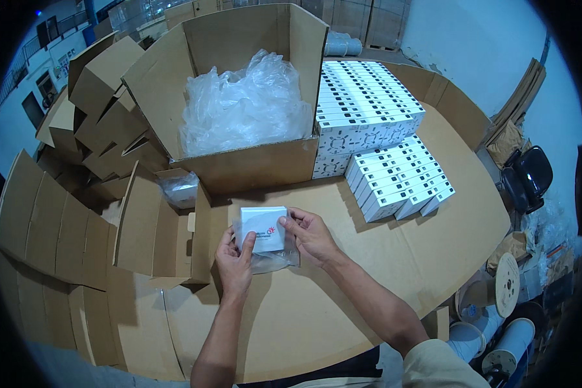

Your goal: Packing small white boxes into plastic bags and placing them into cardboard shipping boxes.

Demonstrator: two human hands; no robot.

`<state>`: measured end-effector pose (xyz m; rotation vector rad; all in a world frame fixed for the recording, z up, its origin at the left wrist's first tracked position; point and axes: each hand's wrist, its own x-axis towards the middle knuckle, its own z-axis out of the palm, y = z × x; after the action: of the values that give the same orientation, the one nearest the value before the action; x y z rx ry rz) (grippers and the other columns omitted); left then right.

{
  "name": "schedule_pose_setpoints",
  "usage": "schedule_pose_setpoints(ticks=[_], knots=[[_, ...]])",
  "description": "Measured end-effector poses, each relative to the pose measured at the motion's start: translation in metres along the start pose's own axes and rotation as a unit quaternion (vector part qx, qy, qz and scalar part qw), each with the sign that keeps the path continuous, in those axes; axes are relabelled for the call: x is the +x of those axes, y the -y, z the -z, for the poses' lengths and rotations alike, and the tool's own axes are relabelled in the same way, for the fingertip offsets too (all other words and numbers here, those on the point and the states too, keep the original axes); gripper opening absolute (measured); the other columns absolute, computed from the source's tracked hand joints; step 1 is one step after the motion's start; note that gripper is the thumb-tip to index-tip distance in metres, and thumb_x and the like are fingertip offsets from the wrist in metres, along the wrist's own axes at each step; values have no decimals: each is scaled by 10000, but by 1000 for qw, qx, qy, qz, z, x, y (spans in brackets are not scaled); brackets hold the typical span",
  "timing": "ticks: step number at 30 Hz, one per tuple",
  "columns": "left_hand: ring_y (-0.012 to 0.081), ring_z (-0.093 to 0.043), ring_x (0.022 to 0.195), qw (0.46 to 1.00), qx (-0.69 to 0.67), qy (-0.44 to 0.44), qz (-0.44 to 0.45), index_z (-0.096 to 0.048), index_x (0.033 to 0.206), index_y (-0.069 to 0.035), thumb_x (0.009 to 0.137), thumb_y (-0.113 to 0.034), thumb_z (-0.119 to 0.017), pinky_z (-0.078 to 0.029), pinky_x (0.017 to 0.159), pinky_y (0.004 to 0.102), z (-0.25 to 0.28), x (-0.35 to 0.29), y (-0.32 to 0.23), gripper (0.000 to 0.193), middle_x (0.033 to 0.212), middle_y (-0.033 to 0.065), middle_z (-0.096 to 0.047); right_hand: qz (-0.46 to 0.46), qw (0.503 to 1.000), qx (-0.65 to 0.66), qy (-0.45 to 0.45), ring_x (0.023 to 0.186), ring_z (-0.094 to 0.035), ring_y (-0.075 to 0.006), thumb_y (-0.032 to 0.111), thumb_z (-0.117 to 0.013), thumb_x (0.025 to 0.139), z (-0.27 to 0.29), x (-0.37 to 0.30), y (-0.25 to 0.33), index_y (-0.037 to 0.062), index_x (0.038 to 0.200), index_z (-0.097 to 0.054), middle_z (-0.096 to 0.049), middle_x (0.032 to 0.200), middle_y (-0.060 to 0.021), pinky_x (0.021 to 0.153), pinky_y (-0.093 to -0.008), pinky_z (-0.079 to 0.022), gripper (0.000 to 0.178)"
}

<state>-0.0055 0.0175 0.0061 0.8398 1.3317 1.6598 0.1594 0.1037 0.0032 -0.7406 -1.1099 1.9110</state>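
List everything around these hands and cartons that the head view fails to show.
All in the head view:
Underside of the bagged white box: hidden by its upper face.
Some fingertips of the left hand and right hand: hidden behind that box.
Floor of the large carton: covered by crumpled clear plastic.
Beige sleeve: cut off by the lower edge.

Ungloved left hand [235, 264], ungloved right hand [309, 238], bare forearms [372, 299]; loose beige right sleeve [441, 365], plain, elbow-length

Red logo [271, 230], lettering [263, 235] — on white box [260, 220]
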Motion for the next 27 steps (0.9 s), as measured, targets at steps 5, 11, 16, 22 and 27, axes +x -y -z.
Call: schedule_pose_setpoints(ticks=[5,11,16,22,27], knots=[[114,-649,1003,999,33,-13,-26,-617,1285,46,1011,-179,-701,-517,893,267,-2,-1,4,364,1124,105,-712,19,992,120,-33,1148,-649,-187,168,-568,1072,-10,-2,-6,-61,1361,-582,-681,1268,-144,1028,-351,-532,369],[136,-626,1073,998,39,-47,-34,-667,1304,19,1068,-285,-607,-488,984,305,-7,-3,3,390,1198,70,-696,56,992,108,-43,1156,-649,-204,201,-541,1084,-13,-4,-6,-66,1326,-610,-681,1290,-165,1044,-358,-524,367],[144,-606,1114,998,31,-31,-43,-729,1234,-20,1086,-296,-564,-469,1005,307,-1,-5,-7,354,1214,74,-688,77,994,67,-35,1164,-638,-194,250,-535,1089,-16,-8,5,-63,1299,-628,-686,1285,-148,1036,-365,-519,389],[144,-606,1025,986,90,-47,-135,-758,1142,1,1064,-251,-607,-472,939,283,3,-4,-11,304,1068,58,-680,111,992,54,1,1183,-616,-189,274,-542,1087,-15,-11,16,-71,1291,-639,-677,1292,-147,1057,-362,-493,413],[117,-584,921,979,119,-55,-155,-765,1112,4,1051,-233,-633,-475,837,264,3,-6,-15,278,1004,38,-663,101,995,24,0,1189,-614,-187,289,-553,1080,-14,-12,19,-69,1318,-634,-666,1321,-141,1073,-363,-477,437]])
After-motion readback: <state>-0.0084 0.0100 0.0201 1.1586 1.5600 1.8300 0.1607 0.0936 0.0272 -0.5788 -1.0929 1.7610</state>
